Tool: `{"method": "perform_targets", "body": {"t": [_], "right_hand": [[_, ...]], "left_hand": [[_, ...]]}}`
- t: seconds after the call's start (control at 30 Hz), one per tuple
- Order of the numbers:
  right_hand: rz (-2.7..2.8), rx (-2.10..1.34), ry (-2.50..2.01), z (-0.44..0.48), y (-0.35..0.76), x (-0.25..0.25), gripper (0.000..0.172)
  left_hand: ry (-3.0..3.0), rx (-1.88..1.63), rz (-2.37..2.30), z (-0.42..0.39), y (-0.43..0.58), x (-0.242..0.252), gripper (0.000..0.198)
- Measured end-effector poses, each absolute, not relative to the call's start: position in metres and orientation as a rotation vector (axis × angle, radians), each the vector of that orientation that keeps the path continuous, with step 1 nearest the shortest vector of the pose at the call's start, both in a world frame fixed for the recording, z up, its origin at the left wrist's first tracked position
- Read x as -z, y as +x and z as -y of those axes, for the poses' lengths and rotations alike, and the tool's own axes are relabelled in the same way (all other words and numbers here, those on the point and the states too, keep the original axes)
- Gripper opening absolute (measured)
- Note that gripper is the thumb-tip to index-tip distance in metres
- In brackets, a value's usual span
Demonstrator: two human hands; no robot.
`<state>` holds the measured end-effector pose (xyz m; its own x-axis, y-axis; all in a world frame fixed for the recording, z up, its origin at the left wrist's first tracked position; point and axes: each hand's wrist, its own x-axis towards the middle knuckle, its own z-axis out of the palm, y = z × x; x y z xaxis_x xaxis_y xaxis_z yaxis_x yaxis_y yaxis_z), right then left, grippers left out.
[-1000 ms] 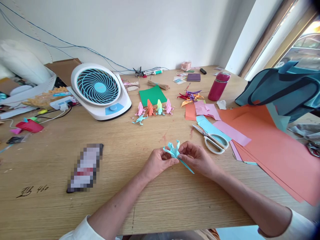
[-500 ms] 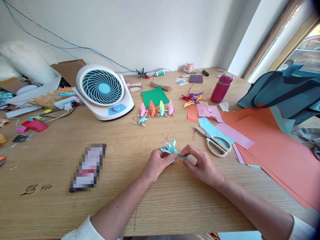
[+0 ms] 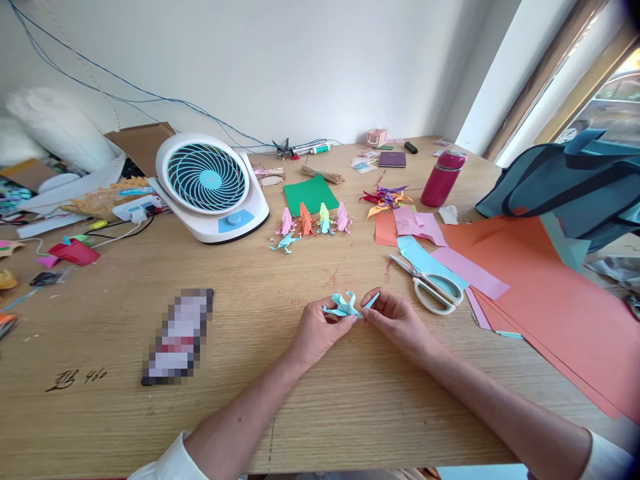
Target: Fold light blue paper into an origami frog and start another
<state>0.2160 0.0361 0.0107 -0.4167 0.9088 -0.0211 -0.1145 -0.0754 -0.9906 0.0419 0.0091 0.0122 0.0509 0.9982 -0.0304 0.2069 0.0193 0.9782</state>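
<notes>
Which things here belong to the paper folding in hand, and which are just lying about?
Likely belonging:
- blue paper figure, held by left hand and right hand
- scissors
- light-blue strip
- small orange figure

Seemingly just lying about:
- fan
- red bottle
- bag
- purple booklet

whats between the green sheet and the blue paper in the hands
In the head view, four folded paper figures form a row between the green sheet and the held blue paper.
</notes>
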Motion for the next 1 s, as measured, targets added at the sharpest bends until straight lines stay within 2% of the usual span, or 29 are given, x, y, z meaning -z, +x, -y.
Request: {"method": "perform_targets", "body": {"t": [0.4,0.6,1.0], "right_hand": [[1.388,-1.667,-0.889,-0.035,0.22,-0.015,0.033],[1.239,-1.797,-0.673,-0.037,0.224,-0.014,0.033],[1.497,-1.96,-0.572,-0.038,0.225,-0.011,0.024]], "left_hand": [[1.293,-1.093,-1.147,-0.013,0.038,-0.02,0.024],[1.202,-1.12,-1.071,-0.012,0.035,-0.025,0.03],[1.652,-1.122,-0.823,-0.012,0.029,-0.027,0.01]]}}
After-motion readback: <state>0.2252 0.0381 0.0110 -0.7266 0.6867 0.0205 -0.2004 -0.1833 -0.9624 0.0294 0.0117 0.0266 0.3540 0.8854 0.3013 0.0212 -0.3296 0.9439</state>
